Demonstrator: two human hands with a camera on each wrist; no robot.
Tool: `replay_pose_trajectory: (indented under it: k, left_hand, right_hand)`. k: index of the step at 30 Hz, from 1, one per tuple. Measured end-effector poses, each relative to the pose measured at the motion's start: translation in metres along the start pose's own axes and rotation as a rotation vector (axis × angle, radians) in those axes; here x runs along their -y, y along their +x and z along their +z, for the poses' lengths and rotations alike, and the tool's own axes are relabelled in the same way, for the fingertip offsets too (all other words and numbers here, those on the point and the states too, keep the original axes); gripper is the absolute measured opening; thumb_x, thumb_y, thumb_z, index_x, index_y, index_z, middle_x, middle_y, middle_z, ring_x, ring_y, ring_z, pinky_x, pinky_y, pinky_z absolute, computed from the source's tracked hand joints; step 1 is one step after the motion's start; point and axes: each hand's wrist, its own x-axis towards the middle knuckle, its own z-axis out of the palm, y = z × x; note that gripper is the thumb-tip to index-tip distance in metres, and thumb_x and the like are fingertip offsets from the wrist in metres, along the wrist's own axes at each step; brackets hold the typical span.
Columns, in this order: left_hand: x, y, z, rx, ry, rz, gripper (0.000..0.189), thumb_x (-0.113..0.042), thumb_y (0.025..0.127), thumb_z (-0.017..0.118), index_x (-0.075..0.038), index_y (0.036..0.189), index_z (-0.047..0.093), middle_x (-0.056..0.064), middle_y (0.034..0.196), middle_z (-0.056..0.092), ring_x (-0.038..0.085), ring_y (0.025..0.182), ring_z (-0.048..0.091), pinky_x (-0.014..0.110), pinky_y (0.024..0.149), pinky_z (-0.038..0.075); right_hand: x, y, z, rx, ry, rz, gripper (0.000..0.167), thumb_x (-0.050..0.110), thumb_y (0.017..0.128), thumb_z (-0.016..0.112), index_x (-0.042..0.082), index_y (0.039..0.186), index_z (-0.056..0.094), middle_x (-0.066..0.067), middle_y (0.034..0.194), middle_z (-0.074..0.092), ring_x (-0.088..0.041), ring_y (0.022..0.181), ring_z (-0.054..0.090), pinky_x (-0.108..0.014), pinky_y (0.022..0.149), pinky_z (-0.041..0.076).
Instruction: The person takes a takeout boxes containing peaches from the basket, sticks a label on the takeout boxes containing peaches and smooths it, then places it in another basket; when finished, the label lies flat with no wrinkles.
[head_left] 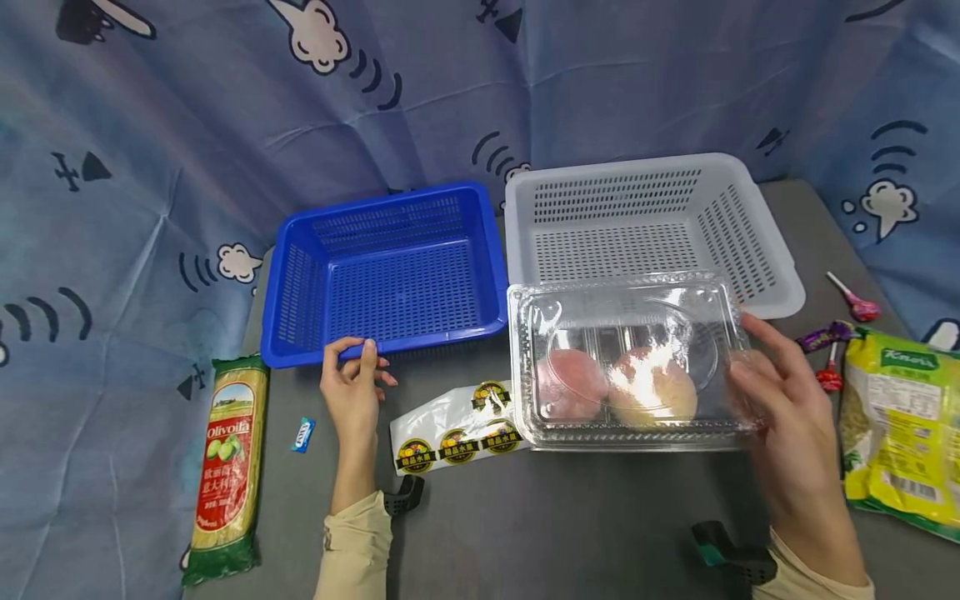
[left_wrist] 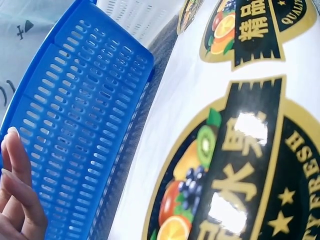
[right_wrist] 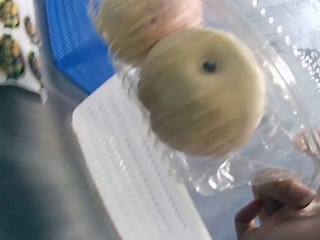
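Blue patterned curtain [head_left: 450, 100] hung around a grey table [head_left: 585, 533], with a blue basket [head_left: 435, 338] and a white basket [head_left: 630, 165] side by side at the far edge. A clear plastic box [head_left: 630, 442] seemed raised off the table, overlapping the white basket's near rim in the head view, with two peaches [head_left: 570, 385] inside it. The right hand [head_left: 787, 400] gripped the box by its right side. Well apart from it, the left hand [head_left: 354, 392] was at the blue basket's front rim, fingers bent; whether they pinched the rim, I could not tell.

As far as could be judged, the boxing of the fruit was done, and the lid looked closed, though its catch was too blurred to check. Setting the box down was not yet done: it was in the hand, not resting in either basket. The sticker sheet [head_left: 450, 412] lay near the box's left side, and no label showed on the lid, so any labelling seemed left to do. A pasta packet [head_left: 225, 467] and a yellow bag [head_left: 903, 425] lay at opposite ends, apparently untouched
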Motion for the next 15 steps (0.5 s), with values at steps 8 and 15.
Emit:
replay_pose_trajectory:
  k: [8, 15]
  left_hand:
    - [0.002, 0.0, 0.0, -0.001, 0.006, 0.007, 0.017, -0.025, 0.103, 0.071, -0.014, 0.111, 0.061, -0.002, 0.071, 0.071, 0.015, 0.047, 0.064, 0.021, 0.039, 0.04]
    - [0.001, 0.0, 0.0, -0.005, 0.01, 0.01, 0.02, -0.024, 0.104, 0.071, -0.011, 0.113, 0.06, -0.003, 0.071, 0.07, 0.014, 0.047, 0.063, 0.02, 0.039, 0.04]
  right_hand:
    - [-0.006, -0.017, -0.038, -0.045, 0.013, 0.054, 0.053, -0.009, 0.108, 0.042, 0.005, 0.159, 0.043, -0.002, 0.093, 0.069, -0.015, 0.063, 0.043, -0.03, 0.053, 0.022]
    - [-0.014, -0.024, -0.06, -0.028, 0.011, 0.094, 0.054, -0.012, 0.107, 0.04, 0.008, 0.157, 0.047, -0.001, 0.095, 0.07, -0.018, 0.061, 0.037, -0.031, 0.053, 0.023]
